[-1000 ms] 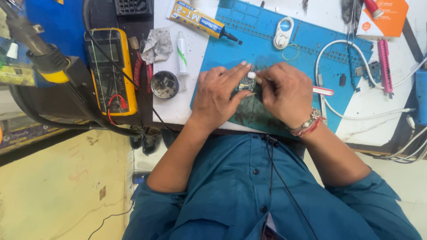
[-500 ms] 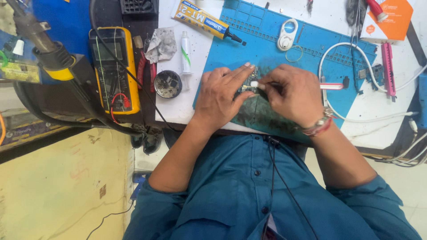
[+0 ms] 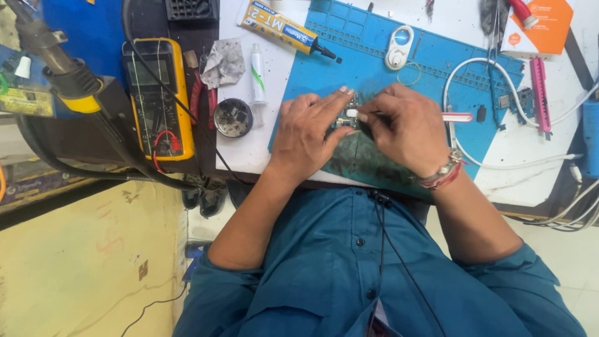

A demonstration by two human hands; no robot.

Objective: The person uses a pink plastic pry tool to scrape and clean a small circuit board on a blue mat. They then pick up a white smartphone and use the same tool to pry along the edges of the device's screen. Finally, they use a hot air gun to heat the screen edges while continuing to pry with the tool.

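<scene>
Circuit board (image 3: 345,118) on the blue mat (image 3: 374,56) I see pinned flat under my left hand (image 3: 309,134), right hand (image 3: 405,128) pinching a white-tipped tool (image 3: 353,113) against it, yellow meter (image 3: 156,100) and small tin (image 3: 233,117) well left.

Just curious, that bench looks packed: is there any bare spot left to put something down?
Some. The blue mat is bare between the glue tube and the white oval tool. The white tabletop is bare below the white cable. It is crowded around the yellow multimeter and round tin.
</scene>
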